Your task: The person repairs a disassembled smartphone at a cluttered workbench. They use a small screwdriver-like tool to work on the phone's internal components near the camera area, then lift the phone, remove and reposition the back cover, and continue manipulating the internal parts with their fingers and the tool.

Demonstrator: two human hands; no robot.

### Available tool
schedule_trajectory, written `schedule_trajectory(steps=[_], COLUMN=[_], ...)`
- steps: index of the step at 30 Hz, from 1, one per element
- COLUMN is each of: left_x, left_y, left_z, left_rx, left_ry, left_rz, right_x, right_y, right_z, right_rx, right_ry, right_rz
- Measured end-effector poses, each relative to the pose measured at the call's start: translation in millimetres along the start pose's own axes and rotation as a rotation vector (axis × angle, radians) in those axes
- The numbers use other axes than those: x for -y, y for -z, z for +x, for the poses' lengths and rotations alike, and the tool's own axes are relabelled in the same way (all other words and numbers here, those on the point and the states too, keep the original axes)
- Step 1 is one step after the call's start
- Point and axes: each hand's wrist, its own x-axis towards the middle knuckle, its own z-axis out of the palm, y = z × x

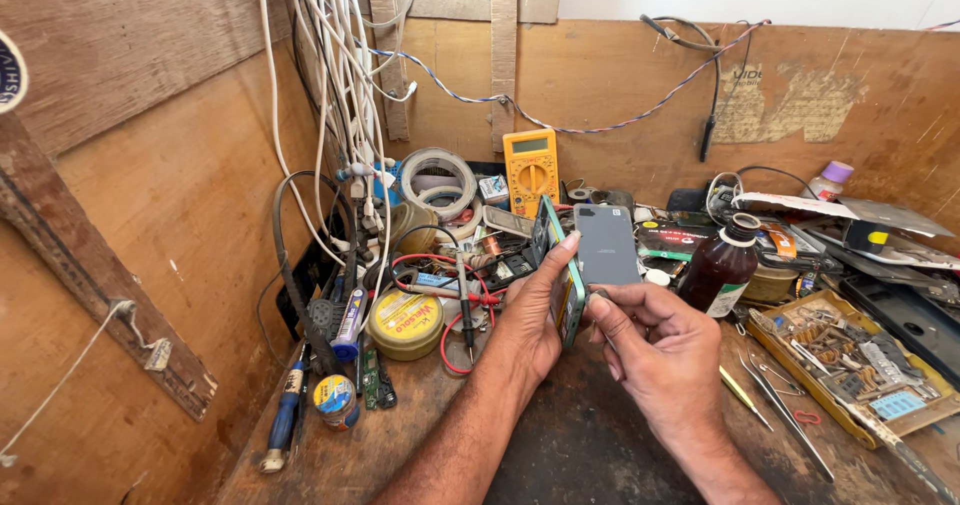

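Fingers (556, 257) of the left hand (530, 310) are closed around a teal-edged phone body (556, 265), thumb up along its near edge, so that it stands on edge above the bench (560, 445) with its thin side toward the camera. Those of the right hand (655, 350) are curled in and pinch the lower edge of a grey back cover (606, 243), which stands upright just beside the body, apparently swung away from it like an opened book; holding both parts raised keeps the seam between them in plain sight. Behind the hands a yellow multimeter (531, 168) leans against the wooden wall, rolls of tape (437, 180) beside it. A brown glass bottle (722, 265) stands to the right, tweezers (785, 410) lie near a parts tray (850, 360), and a round yellow tin (405, 323) sits on the left.
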Motion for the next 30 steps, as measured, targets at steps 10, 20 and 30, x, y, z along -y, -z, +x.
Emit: schedule_trajectory(steps=[10,20,30], left_x=[3,3,3], left_y=[0,-1,1], left_z=[2,2,3], left_rx=[-0.007,-0.022,-0.028], left_ry=[-0.024,-0.02,-0.014], left_rz=[-0.045,-0.004,-0.016], right_x=[0,0,-1], right_y=[-1,-2,0], right_z=[-10,-7,-5], right_rx=[-0.004,-0.008,-0.003], right_ry=[0.415,0.056,0.052], right_rz=[-0.267,-0.026,-0.099])
